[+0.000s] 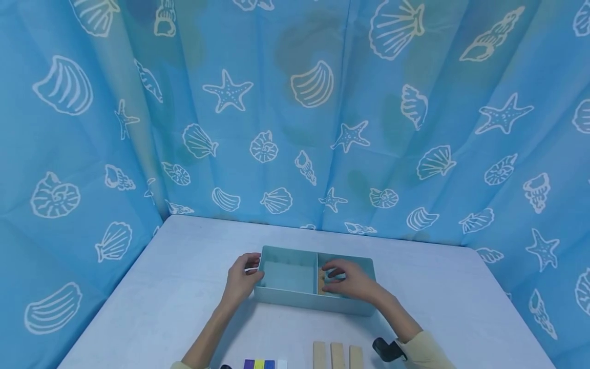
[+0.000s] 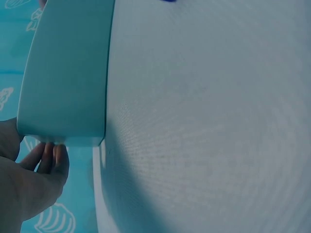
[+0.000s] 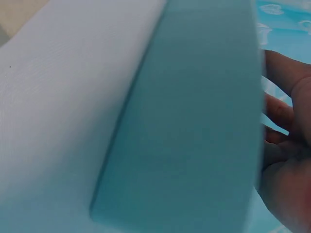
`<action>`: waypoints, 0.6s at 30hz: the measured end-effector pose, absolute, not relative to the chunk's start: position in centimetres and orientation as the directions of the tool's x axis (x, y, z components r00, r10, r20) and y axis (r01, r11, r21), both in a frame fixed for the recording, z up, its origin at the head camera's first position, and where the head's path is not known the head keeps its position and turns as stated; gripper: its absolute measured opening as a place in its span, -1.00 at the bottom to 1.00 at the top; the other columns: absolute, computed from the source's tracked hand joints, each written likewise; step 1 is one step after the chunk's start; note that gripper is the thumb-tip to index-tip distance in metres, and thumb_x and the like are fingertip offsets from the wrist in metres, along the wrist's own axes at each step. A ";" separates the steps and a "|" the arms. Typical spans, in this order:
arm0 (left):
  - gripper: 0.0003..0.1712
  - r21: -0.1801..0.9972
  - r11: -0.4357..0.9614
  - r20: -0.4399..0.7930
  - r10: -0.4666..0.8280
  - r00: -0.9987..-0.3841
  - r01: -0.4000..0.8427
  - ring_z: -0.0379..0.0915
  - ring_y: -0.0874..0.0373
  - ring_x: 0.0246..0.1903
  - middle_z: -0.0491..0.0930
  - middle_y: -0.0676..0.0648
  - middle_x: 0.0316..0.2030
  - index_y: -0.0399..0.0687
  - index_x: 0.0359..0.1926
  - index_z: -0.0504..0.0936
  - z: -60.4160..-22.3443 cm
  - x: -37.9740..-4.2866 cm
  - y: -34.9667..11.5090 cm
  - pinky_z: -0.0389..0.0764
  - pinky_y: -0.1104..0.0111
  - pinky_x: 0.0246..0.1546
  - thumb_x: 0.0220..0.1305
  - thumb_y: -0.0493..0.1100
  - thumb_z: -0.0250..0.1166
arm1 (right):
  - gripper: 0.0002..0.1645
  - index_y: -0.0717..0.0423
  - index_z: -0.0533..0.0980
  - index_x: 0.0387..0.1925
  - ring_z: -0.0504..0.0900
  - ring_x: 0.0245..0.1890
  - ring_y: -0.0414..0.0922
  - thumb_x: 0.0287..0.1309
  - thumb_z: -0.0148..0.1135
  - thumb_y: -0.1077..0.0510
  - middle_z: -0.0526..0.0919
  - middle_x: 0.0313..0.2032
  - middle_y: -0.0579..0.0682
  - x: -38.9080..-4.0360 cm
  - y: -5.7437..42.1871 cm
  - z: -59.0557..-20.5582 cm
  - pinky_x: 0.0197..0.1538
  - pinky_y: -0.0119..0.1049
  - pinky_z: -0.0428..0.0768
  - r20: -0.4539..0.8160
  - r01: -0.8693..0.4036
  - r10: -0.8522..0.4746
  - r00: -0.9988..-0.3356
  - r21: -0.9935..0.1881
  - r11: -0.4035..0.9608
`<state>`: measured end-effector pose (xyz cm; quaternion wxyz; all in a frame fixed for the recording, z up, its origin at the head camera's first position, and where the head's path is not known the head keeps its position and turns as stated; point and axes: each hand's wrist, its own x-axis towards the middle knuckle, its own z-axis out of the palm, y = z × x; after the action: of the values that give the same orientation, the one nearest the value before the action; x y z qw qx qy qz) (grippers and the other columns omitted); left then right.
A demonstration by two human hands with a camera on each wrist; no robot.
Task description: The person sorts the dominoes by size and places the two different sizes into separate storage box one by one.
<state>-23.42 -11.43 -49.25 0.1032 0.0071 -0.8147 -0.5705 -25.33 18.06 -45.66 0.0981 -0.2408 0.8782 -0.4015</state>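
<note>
A pale teal box (image 1: 313,302) with a divider making two compartments stands on the table. At its left end is my left hand (image 1: 241,279), with the thumb at the rim and the fingers against the outer end wall, as the left wrist view shows too. My right hand (image 1: 352,281) reaches into the right compartment. Its thumb and fingertips pinch a light wooden block (image 1: 321,283) lying along the divider. The right wrist view shows the box's outer wall (image 3: 180,121), which hides the fingertips and the block. The left compartment (image 1: 288,277) shows its bare floor.
Three wooden blocks (image 1: 337,355) lie side by side near the table's front edge. Left of them is a row of small purple, yellow, blue and white pieces (image 1: 259,364). A blue shell-print curtain (image 1: 276,169) surrounds the white table (image 1: 152,307).
</note>
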 end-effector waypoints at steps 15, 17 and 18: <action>-0.52 0.931 0.339 0.189 -0.125 -0.974 0.137 0.51 -0.12 0.06 0.55 -0.25 0.02 -0.33 0.17 0.50 -49.1 -23.6 -11.6 0.57 0.14 0.11 0.19 -0.45 0.28 | -0.43 0.01 0.50 0.18 0.61 0.03 0.02 0.13 0.45 0.14 0.56 0.14 0.07 -18.3 21.6 -42.2 -0.07 -0.35 0.67 0.190 -0.368 -0.396 -0.898 -0.818 0.442; -0.52 0.932 0.339 0.181 -0.121 -0.976 0.131 0.51 -0.13 0.06 0.55 -0.25 0.01 -0.34 0.17 0.50 -49.2 -23.6 -11.6 0.57 0.14 0.11 0.19 -0.46 0.28 | -0.42 0.00 0.50 0.19 0.61 0.02 0.02 0.12 0.46 0.10 0.56 0.13 0.05 -17.0 22.1 -42.8 -0.10 -0.36 0.67 0.163 -0.347 -0.393 -0.905 -0.818 0.459; -0.52 0.933 0.338 0.175 -0.117 -0.978 0.126 0.50 -0.13 0.07 0.55 -0.25 0.01 -0.34 0.17 0.50 -49.3 -23.5 -11.6 0.56 0.14 0.11 0.19 -0.45 0.27 | -0.41 0.01 0.50 0.18 0.61 0.01 0.03 0.11 0.46 0.09 0.56 0.13 0.06 -16.4 22.3 -43.1 -0.11 -0.36 0.68 0.149 -0.338 -0.395 -0.906 -0.818 0.465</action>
<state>-23.53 -11.57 -49.29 0.1057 -0.0030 -0.8111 -0.5752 -16.42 22.32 -43.12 0.0307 -0.2142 0.8554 -0.4705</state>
